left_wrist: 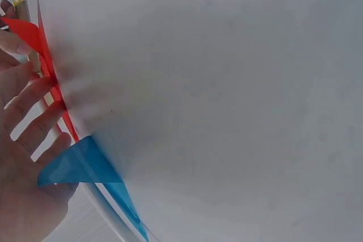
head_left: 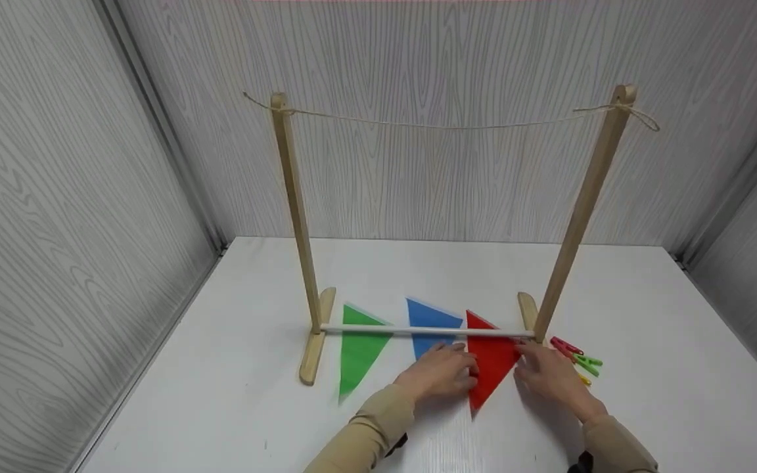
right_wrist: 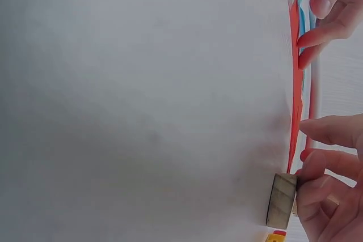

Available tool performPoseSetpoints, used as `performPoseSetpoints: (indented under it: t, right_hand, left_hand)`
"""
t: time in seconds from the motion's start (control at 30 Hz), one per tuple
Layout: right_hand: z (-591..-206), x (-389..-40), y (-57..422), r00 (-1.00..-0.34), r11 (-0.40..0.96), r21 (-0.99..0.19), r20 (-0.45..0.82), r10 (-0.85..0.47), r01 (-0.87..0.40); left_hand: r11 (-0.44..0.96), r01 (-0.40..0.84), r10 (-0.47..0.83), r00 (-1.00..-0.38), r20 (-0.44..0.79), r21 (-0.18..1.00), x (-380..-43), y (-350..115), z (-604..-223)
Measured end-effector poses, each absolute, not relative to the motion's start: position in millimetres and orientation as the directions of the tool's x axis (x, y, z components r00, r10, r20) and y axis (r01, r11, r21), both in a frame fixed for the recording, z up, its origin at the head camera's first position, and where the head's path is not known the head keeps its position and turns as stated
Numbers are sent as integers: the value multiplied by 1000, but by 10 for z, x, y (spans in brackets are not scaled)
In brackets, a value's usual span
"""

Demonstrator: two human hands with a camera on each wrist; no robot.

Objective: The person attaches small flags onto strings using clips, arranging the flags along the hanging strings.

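Evidently, three flags [head_left: 428,315] lay spread, clips [head_left: 587,362] unused, string [head_left: 444,127] bare; your left grip [head_left: 443,371], relaxed, touched the red flag [head_left: 493,362], right grip [head_left: 549,374] indeterminable.

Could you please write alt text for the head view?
Left hand and right hand touch a red flag on a white table; a blue flag and green flag lie left of it, below string between wooden posts.

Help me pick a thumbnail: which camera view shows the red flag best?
The head view, because nearly the whole red flag shows there as a triangle, crossed by the white bar. The left wrist view shows a narrow strip and a tip; the right wrist view, only a thin strip seen nearly edge-on.
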State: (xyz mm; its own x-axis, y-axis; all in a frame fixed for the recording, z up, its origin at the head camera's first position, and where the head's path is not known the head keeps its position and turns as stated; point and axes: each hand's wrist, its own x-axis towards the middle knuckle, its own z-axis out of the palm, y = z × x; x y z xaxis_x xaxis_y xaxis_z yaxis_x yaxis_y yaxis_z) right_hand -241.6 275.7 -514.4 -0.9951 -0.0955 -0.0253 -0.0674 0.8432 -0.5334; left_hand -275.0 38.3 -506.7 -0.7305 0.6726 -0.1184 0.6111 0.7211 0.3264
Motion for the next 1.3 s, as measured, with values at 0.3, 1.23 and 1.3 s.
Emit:
performPoseSetpoints:
  t: [0.3, 1.23, 1.3]
  right_hand:
    - [-5170, -2411, 2725, -999, 828, -561, -24, -46, -25]
    - [-5154, -2452, 2624, -998, 770, -636, -44, 33, 54]
    - [-5150, -2455, 2620, -998, 774, -630, -50, 34, 58]
  left_hand:
    - [708, 596, 667, -741, -82, 379, -2772, 377, -5079]
    - [709, 575, 662, -742, -106, 409, -2742, 340, -5049]
    - [709, 562, 656, -748, -105, 425, -2736, 337, -5047]
